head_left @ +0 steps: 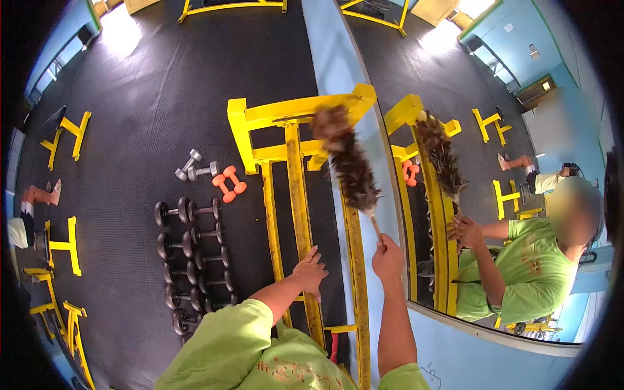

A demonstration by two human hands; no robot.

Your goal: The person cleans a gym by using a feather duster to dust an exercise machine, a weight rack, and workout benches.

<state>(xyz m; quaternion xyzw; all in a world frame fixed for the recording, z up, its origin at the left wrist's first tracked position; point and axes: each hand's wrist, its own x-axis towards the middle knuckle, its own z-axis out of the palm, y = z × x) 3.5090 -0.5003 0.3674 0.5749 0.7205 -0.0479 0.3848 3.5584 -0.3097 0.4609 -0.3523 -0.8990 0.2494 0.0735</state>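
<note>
Inspection of the head view finds one implement in use at the yellow frame (299, 195): a feather duster (356, 175), held up over the wall side of the frame's far end, its handle (376, 226) pointing back toward the wearer. I record the right grip (388, 260) as closed around that handle, just beside the frame's wall-side rail. The left grip (310, 272) is empty, fingers spread over the frame's middle rail; I cannot confirm whether it bears on the metal. The brown feather tip overlaps the far crossbar and is blurred, which I judge to be motion; contact with the paint is not verifiable from this angle. My assessment is that a dusting stroke across the frame's far end is in hand. The next move calls for a light, level wrist, with feathers laid along the crossbar and the handle kept off the mirror (390, 71), which stands on the wall (335, 58) beside the frame. On the frame's other side, the floor (130, 214) carries orange dumbbells (229, 172), grey dumbbells (195, 156) and rows of black dumbbells (162, 213). A seated person (39, 194) is noted well apart from the frame, at the left edge.
</note>
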